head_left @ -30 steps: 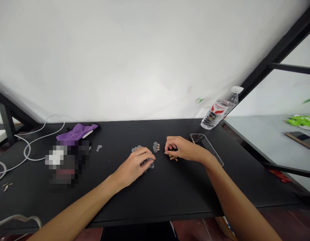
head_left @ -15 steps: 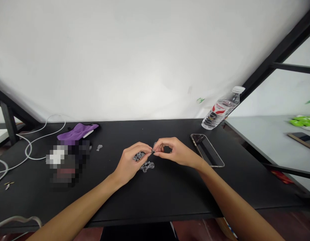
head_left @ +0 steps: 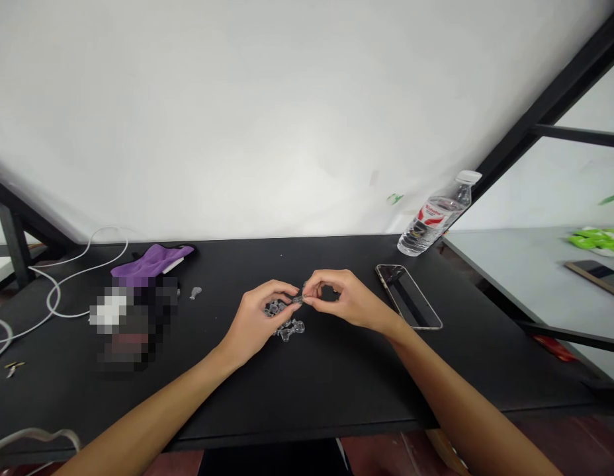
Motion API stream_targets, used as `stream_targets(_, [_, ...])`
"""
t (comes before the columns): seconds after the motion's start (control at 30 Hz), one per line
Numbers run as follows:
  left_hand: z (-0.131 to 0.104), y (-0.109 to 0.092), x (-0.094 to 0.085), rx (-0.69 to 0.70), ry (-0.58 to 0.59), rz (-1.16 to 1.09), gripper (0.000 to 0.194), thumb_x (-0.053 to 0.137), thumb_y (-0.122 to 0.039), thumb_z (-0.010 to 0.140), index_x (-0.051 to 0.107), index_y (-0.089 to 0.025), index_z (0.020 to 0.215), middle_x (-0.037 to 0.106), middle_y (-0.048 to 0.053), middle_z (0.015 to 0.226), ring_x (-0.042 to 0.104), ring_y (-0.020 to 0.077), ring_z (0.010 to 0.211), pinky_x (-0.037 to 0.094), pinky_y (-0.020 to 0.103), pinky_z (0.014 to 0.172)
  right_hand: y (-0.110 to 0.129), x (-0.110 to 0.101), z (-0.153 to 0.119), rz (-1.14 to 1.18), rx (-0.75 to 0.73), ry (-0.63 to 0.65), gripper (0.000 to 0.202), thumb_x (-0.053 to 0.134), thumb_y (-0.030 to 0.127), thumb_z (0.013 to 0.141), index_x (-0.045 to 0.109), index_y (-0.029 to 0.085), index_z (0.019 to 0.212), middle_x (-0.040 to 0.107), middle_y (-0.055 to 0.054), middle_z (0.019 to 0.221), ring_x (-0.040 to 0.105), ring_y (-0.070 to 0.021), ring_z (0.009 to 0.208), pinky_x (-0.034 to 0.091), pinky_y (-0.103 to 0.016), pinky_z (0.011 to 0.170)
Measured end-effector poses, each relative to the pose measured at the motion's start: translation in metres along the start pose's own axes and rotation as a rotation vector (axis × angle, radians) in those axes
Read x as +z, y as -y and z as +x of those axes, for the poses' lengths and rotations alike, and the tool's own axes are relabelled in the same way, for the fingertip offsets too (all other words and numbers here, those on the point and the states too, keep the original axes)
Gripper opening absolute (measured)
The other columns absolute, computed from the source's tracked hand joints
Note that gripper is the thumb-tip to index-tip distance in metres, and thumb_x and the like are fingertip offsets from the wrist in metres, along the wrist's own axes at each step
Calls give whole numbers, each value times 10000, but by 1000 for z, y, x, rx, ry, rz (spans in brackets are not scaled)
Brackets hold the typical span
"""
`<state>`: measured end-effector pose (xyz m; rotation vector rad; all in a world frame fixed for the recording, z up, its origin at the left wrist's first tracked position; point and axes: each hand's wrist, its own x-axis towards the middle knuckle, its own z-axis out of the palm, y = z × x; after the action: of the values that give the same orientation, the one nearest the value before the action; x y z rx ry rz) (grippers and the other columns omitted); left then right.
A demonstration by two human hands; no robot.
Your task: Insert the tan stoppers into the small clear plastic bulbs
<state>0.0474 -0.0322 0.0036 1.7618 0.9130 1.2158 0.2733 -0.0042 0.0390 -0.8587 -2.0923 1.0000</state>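
In the middle of the head view, a small clear plastic piece (head_left: 298,299) is held between my two hands just above the desk. My left hand (head_left: 260,316) has its thumb and index finger around the left end of the piece. The right end sits in a pinch of thumb and fingers of my right hand (head_left: 339,296). Below my left fingers lies a loose pile of similar clear pieces (head_left: 288,329), partly hidden by that hand. A single clear piece (head_left: 196,292) lies apart to the left.
A phone (head_left: 409,296) lies right of my hands, with a water bottle (head_left: 431,218) standing behind it. Left are a purple cloth item (head_left: 153,260), a blurred-out patch and a white cable (head_left: 53,297). The black desk (head_left: 307,390) meets a white wall.
The clear piece between my fingers now shows more plainly, and my left index finger has lifted slightly from the thumb. The whole view has shifted a little.
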Motion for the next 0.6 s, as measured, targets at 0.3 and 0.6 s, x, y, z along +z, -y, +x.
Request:
stream_targets(0.3, [6,-3,-2,-190,-3,-168,190,791,-314,868,776,-156,974,754,69,916,734,186,846,600,278,750,-7,3,2,81,-10,-66,201,785,370,876,722,185,924,716,-43,898,628,-173,802,525,-305,766])
stream_targets(0.6, [5,-3,-2,-135,3,-164,191,757,-317,903,797,-178,1028,703,70,963,703,165,827,596,286,752,-10,2,2,91,-12,-136,269,825,429,837,742,183,904,749,-55,879,684,-192,815,568,-331,794])
